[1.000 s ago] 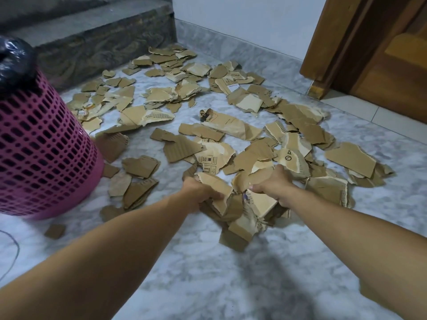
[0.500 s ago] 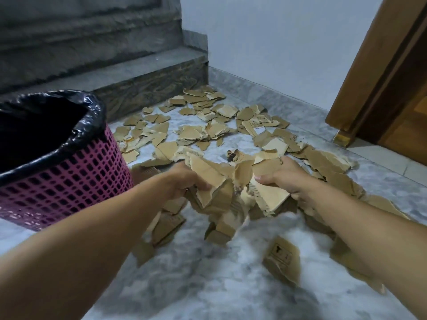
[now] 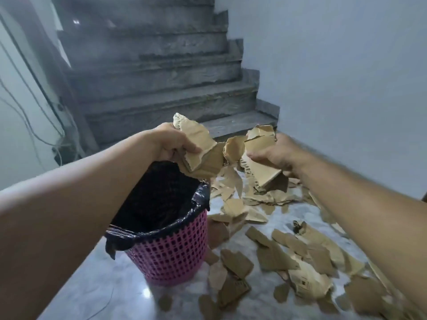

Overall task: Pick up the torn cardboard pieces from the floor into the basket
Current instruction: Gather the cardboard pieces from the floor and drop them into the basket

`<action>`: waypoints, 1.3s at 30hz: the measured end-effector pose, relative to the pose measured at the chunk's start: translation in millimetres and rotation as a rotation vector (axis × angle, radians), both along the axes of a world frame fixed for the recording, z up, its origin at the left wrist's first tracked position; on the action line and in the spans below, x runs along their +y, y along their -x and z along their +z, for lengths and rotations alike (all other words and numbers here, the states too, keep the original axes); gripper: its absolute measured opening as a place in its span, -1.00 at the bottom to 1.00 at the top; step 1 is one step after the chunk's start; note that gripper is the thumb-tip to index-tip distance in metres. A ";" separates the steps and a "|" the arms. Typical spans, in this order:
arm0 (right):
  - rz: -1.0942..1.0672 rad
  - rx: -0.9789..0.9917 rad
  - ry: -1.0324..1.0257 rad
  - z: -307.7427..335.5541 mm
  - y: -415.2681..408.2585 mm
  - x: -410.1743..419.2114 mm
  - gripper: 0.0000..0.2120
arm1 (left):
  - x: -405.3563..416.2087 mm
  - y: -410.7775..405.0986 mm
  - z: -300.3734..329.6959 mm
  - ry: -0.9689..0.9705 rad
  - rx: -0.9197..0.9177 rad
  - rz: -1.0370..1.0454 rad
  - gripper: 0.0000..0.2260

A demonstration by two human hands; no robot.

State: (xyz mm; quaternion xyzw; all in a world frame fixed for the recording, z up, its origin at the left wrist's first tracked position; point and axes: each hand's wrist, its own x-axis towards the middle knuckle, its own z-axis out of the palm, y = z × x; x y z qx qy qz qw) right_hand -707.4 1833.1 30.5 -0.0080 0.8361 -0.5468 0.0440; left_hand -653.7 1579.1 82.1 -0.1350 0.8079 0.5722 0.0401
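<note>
we hold a bundle of torn cardboard pieces (image 3: pixel 208 155) between our two hands, raised over the far rim of the pink basket (image 3: pixel 171 257). the left hand (image 3: pixel 172 144) has its fingers curled around a creased, pale piece, and the right hand (image 3: pixel 271 153) grips a thicker, folded one. only the left part of the bundle hangs above the opening; the right part is above the floor (image 3: pixel 97 280), so we judge we should bring both hands more over the black bag liner (image 3: pixel 161 204) before we let go. it seems better to lower the hands close to the rim and release together, because the light pieces can slide out sideways.

the cardboard is brown, corrugated, with ragged edges and some print. the basket is plastic lattice, round. many pieces (image 3: pixel 288 257) lie on the smooth marble floor beside the basket, so much of the task is not yet done.
</note>
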 end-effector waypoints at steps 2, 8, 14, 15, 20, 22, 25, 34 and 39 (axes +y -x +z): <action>0.067 -0.016 0.040 9.5 -2.7 -47.4 -0.29 | -38.6 -6.8 10.8 0.037 0.023 0.064 -0.59; 0.189 -0.062 0.061 -19.5 -4.5 -158.6 -0.27 | -117.0 -37.2 -24.4 0.239 -0.062 0.269 -0.55; 0.268 -0.057 -0.046 -63.5 -7.4 -210.7 -0.33 | -128.5 -56.0 -89.4 0.364 -0.193 0.312 -0.27; 0.273 -0.050 -0.056 -68.4 -6.4 -211.2 -0.32 | -127.4 -56.2 -96.8 0.402 -0.211 0.299 -0.29; 0.198 -0.058 0.047 -61.8 -5.2 -180.2 -0.83 | -108.0 -44.0 -100.2 0.583 -0.126 0.246 -0.39; 0.190 -0.093 0.101 -53.2 -6.6 -152.3 -0.82 | -85.9 -33.0 -94.1 0.619 -0.043 0.206 -0.50; 0.187 -0.121 0.078 -45.9 -8.9 -99.5 -0.90 | -36.3 -15.3 -87.2 0.618 0.100 0.120 -0.66; 0.055 -0.284 -0.081 -93.5 -31.7 91.5 -0.88 | 161.2 11.9 -131.7 0.560 0.132 -0.311 -0.75; -0.020 -0.417 -0.209 -168.0 -78.1 202.1 -0.88 | 256.7 -10.9 -214.1 0.642 -0.066 -0.597 -0.68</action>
